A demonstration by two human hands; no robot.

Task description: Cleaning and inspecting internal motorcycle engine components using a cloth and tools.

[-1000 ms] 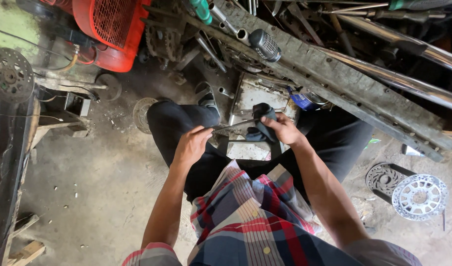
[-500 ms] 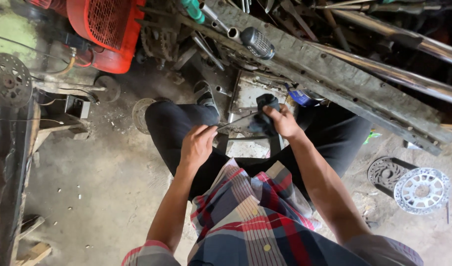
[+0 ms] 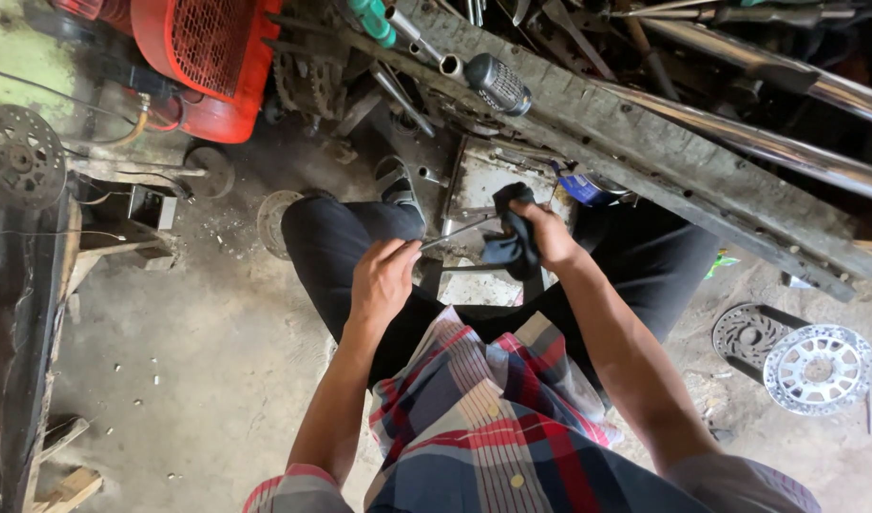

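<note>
Hands meet over your lap, just above your knees. Your left hand (image 3: pixel 383 280) is closed in a fist around one end of a thin metal rod (image 3: pixel 455 233), which runs up and to the right toward your other hand. Your right hand (image 3: pixel 540 233) is clenched on a dark cloth (image 3: pixel 512 242), and the cloth is bunched around the far end of the rod, so that end is hidden. The rod lies nearly level, tilted slightly upward to the right, and it hangs in the air between your two fists rather than resting on anything.

Right beneath the rod, between your dark trousers (image 3: pixel 341 237), a pale, stained metal block (image 3: pixel 488 176) sits on the floor (image 3: pixel 189 361). Past it, a long worn tyre strip (image 3: pixel 664 152) slants from the top centre down to the right, with chrome pipes (image 3: pixel 787 142) lying alongside. A red engine housing (image 3: pixel 212 57) stands at the upper left, well apart from your hands. Two brake discs (image 3: pixel 816 366) lie on the floor at your right, one bright, one darker just beside it. A toothed sprocket (image 3: pixel 18 157) rests at the far left.
</note>
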